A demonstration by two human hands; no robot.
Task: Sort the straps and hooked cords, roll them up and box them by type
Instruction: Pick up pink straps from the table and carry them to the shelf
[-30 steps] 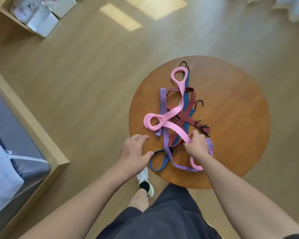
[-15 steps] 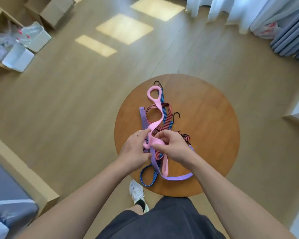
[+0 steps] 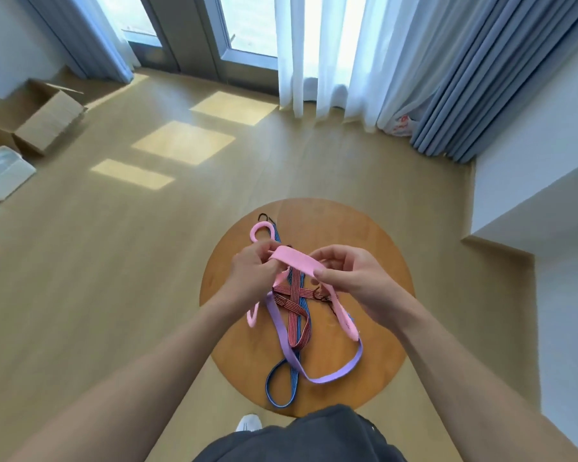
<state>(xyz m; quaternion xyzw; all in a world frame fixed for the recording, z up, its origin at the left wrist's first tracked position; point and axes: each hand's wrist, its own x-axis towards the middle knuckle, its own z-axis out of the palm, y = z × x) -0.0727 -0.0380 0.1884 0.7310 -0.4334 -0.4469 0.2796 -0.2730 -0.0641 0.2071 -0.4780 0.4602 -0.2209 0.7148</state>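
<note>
You are on the first job: pulling one strap out of the pile so it can be rolled. The pink strap (image 3: pixel 294 260) is the one you have. It is lifted up above the round wooden desk (image 3: pixel 364 248), and it runs flat across from one hand to the other.

Your left hand (image 3: pixel 252 273) has its fingers curled round one part of the pink strap. Your right hand (image 3: pixel 347 278) pinches it a little way along, thumb on top. Both hands are closed on the strap and hold nothing else.

The strap's ends hang down. One pink loop (image 3: pixel 260 231) shows past your left hand at the far side of the desk, and another part drops down by your right wrist.

Under your hands the rest lie mixed on the desk: a purple strap (image 3: pixel 334 373), a red striped cord (image 3: pixel 294 325) and a blue striped cord (image 3: pixel 274 388), crossed over each other. Black hooks (image 3: pixel 319 295) sit among them.

Next, I think you need to lift the pink strap free without snagging a hook, then start the roll from one end. A cardboard box (image 3: pixel 47 125) waits on the floor, far off to the left.
</note>
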